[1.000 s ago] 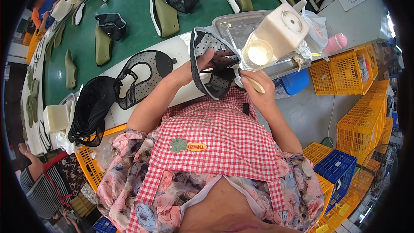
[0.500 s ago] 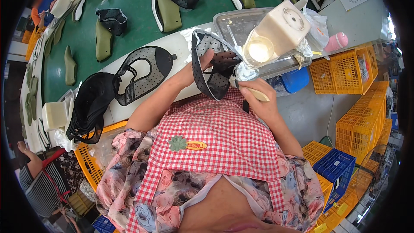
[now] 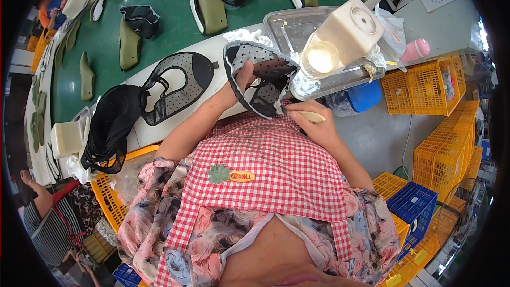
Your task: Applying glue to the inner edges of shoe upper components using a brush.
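My left hand (image 3: pixel 234 87) is closed on a black dotted mesh shoe upper (image 3: pixel 268 56), its thumb inside the curved opening. In my right hand (image 3: pixel 319 127) is a brush (image 3: pixel 311 117) with a pale wooden handle. The brush tip meets the upper's lower right rim, where a whitish edge shows. Just beyond, a cream plastic container (image 3: pixel 348 29) with a round mouth of white liquid (image 3: pixel 321 59) rests over a clear grey tray (image 3: pixel 275 23). Left of my left forearm lies a flat dotted mesh upper (image 3: pixel 199 69), beside a pile of black uppers (image 3: pixel 109 127).
Olive shoe lasts (image 3: pixel 210 10) and mesh uppers (image 3: pixel 141 21) stand on the green belt (image 3: pixel 164 0). A pink bottle (image 3: pixel 415 50) lies at the right. Yellow crates (image 3: pixel 411 93) and a blue crate (image 3: pixel 411 202) stand at right. Other people (image 3: pixel 56 2) are at the left.
My right hand and the brush have moved slightly left and down along the upper's rim. The upper has tilted, so its opening shows wider.
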`<action>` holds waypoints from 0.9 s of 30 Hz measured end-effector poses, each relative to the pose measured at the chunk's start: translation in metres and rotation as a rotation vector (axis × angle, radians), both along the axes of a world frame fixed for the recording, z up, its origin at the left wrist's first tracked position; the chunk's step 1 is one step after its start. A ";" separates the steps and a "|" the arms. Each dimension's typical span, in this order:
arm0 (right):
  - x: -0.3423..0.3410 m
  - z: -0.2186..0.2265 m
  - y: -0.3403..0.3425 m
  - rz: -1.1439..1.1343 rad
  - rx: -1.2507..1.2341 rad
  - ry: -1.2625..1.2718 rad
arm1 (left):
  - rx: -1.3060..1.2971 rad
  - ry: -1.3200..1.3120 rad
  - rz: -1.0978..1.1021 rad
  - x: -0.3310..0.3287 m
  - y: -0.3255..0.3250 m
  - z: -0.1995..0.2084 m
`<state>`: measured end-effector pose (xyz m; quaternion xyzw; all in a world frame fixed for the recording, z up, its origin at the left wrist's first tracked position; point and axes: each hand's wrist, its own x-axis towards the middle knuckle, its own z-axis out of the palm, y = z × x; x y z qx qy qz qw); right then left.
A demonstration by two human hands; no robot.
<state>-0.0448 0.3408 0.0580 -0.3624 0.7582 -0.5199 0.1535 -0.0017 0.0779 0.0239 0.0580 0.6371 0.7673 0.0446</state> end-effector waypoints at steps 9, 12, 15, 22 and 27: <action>-0.008 0.020 0.006 -0.067 -0.117 -0.168 | -0.001 0.170 0.010 0.010 -0.003 0.020; -0.014 0.016 -0.001 -0.111 -0.155 -0.126 | 0.017 0.207 0.015 0.009 0.005 0.032; -0.013 0.014 -0.005 -0.083 -0.086 -0.081 | 0.040 0.355 0.085 0.002 0.009 0.022; 0.000 0.026 -0.003 0.061 -0.054 -0.228 | -0.004 0.406 0.237 -0.001 0.007 0.013; 0.003 0.035 -0.004 0.165 -0.077 -0.285 | -0.072 0.409 0.268 0.002 0.007 0.026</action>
